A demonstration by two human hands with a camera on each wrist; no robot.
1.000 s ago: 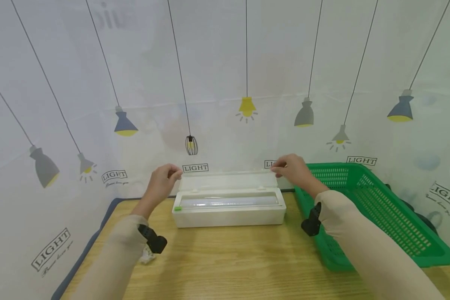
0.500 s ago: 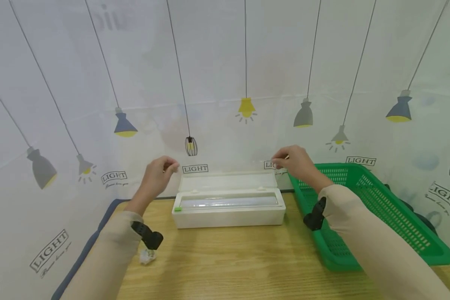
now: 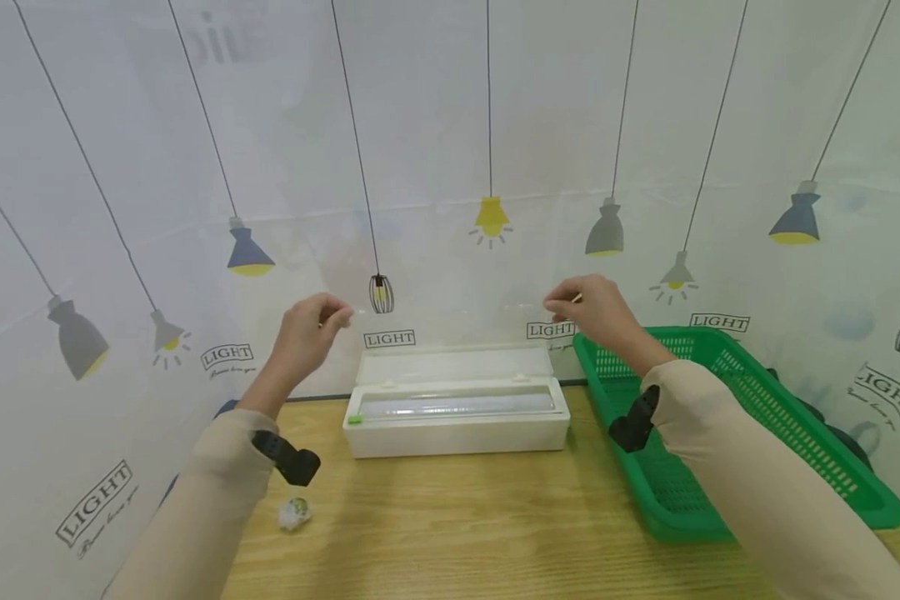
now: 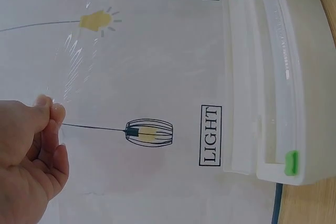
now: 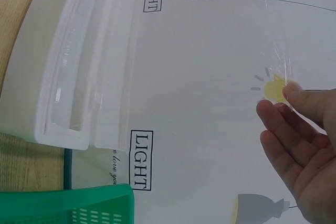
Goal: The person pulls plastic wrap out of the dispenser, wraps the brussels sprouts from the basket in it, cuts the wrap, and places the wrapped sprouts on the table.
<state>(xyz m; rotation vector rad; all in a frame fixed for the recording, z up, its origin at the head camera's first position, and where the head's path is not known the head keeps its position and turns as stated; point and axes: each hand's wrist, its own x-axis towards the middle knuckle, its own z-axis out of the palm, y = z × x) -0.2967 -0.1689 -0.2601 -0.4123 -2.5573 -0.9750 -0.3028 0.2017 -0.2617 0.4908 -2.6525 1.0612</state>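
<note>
A white plastic-wrap dispenser with its lid raised stands at the back of the table, a roll of clear film inside its window. My left hand pinches one corner of the clear plastic wrap between thumb and fingertips, above the dispenser's left end. Above its right end, my right hand pinches the other corner, where creases in the film catch the light. The sheet is nearly invisible in the head view; its lower part cannot be made out. A green slider sits at the dispenser's left front.
A green perforated basket stands to the right, partly under my right forearm. A small crumpled clear wad lies on the wooden table near my left forearm. Behind the dispenser hangs a wall covering printed with lamps.
Both hands have risen from beside the raised lid to well above it, still pinching the film. The left has also drifted a little left. The dispenser has stayed in place.
</note>
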